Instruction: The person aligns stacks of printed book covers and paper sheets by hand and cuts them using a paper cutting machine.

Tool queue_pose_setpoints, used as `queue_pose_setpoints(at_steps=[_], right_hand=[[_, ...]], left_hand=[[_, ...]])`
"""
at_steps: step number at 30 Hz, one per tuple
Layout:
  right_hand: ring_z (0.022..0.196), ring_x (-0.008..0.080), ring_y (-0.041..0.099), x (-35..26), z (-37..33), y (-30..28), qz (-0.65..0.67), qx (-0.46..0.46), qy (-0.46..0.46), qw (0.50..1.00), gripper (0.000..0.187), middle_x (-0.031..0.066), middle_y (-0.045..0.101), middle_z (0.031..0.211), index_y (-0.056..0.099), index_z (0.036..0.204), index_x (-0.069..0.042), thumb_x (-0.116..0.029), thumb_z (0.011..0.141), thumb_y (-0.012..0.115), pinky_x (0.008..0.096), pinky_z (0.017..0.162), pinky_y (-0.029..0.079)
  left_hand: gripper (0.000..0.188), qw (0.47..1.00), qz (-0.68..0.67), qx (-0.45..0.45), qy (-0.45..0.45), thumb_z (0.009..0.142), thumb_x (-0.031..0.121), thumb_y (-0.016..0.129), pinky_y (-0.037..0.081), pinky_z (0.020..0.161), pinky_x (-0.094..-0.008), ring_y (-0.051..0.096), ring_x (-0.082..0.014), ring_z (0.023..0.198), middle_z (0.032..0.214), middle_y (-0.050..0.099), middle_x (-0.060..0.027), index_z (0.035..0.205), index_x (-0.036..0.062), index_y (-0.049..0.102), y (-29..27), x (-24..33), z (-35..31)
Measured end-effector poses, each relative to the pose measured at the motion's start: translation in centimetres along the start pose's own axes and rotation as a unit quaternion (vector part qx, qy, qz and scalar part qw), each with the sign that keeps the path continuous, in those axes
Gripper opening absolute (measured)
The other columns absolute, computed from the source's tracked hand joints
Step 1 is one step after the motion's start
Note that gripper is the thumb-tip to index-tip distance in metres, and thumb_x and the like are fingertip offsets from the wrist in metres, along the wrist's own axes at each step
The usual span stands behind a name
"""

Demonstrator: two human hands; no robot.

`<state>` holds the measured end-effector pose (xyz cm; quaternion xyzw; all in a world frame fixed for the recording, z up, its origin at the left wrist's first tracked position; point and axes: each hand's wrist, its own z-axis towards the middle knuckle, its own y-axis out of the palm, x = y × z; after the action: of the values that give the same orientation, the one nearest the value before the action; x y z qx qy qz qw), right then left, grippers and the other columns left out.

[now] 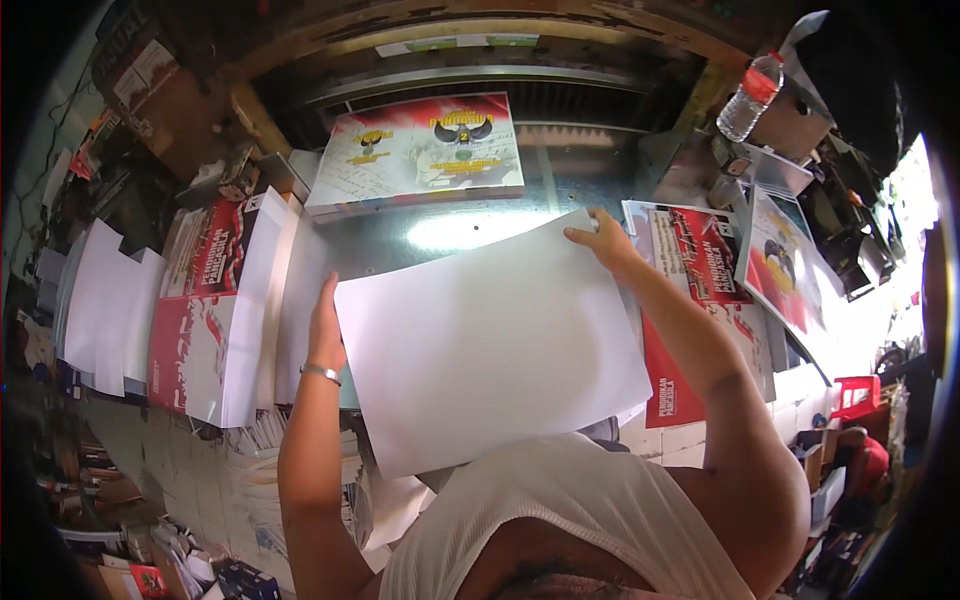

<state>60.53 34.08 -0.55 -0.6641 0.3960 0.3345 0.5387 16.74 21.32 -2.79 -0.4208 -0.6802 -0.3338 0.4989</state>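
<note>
A large blank white stack of paper sheets (490,340) is tilted in front of my body, above the near edge of the metal work surface (390,245). My left hand (326,325) holds its left edge, with the fingers straight and close together along it. At the far right corner, my right hand (603,244) is closed on the stack, thumb on top and the other fingers partly hidden. Beyond the sheets lies a pile of printed red and white covers (415,150) with a dark winged emblem.
Red and white printed sheets (195,300) stand stacked at the left, beside white paper (105,300). More printed covers (690,300) lie at the right, near a leaning printed sheet (785,255). A clear plastic bottle (750,100) stands at the far right. A red crate (856,397) sits lower right.
</note>
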Motion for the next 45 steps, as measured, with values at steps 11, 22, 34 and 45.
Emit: queue_pose_setpoints(at_steps=[11, 22, 34, 45], right_hand=[[0.075, 0.0374, 0.069, -4.1, -6.3, -0.2, -0.315, 0.077, -0.258, 0.91, 0.036, 0.0197, 0.069, 0.079, 0.066, 0.099, -0.001, -0.035, 0.09, 0.074, 0.0457, 0.067, 0.054], [0.083, 0.0446, 0.067, -5.5, -5.3, -1.0, -0.312, 0.047, -0.234, 0.92, 0.044, 0.0254, 0.07, 0.084, 0.07, 0.09, 0.002, -0.041, 0.096, 0.065, 0.0495, 0.075, 0.053], [0.073, 0.0078, 0.063, -12.2, -12.9, -9.4, 0.101, 0.174, -0.312, 0.929, 0.029, 0.0014, 0.071, 0.082, 0.071, 0.102, 0.003, -0.025, 0.101, 0.066, 0.0266, 0.066, 0.051], [0.098, 0.0112, 0.061, -6.4, -7.0, -6.1, 0.249, 0.003, -0.334, 0.909, 0.039, 0.0038, 0.07, 0.106, 0.063, 0.122, 0.004, -0.027, 0.098, 0.069, 0.029, 0.09, 0.047]], left_hand=[[0.035, 0.795, 0.518, 0.063, 0.31, 0.096, 0.034, 0.064, 0.053, 0.06, -0.0449, 0.068, -0.0395, 0.068, 0.074, 0.069, -0.0202, 0.104, 0.0014, 0.072, 4.1, 4.2, -8.7], [0.038, 0.741, 0.568, 0.082, 0.348, 0.099, 0.033, 0.062, 0.049, 0.055, -0.0473, 0.065, -0.0398, 0.06, 0.065, 0.064, -0.0216, 0.08, 0.0006, 0.068, 3.9, 5.6, -8.6], [0.034, 0.896, 0.001, 0.117, 0.429, 0.106, 0.027, 0.056, 0.042, 0.067, -0.0243, 0.051, -0.0048, 0.075, 0.082, 0.064, 0.0, 0.092, -0.0034, 0.064, -0.5, 14.3, -15.4], [0.043, 0.929, -0.037, 0.036, 0.365, 0.101, 0.026, 0.061, 0.038, 0.109, -0.0358, 0.052, -0.0205, 0.125, 0.134, 0.057, -0.0115, 0.133, -0.0019, 0.052, -3.3, 8.1, -9.0]])
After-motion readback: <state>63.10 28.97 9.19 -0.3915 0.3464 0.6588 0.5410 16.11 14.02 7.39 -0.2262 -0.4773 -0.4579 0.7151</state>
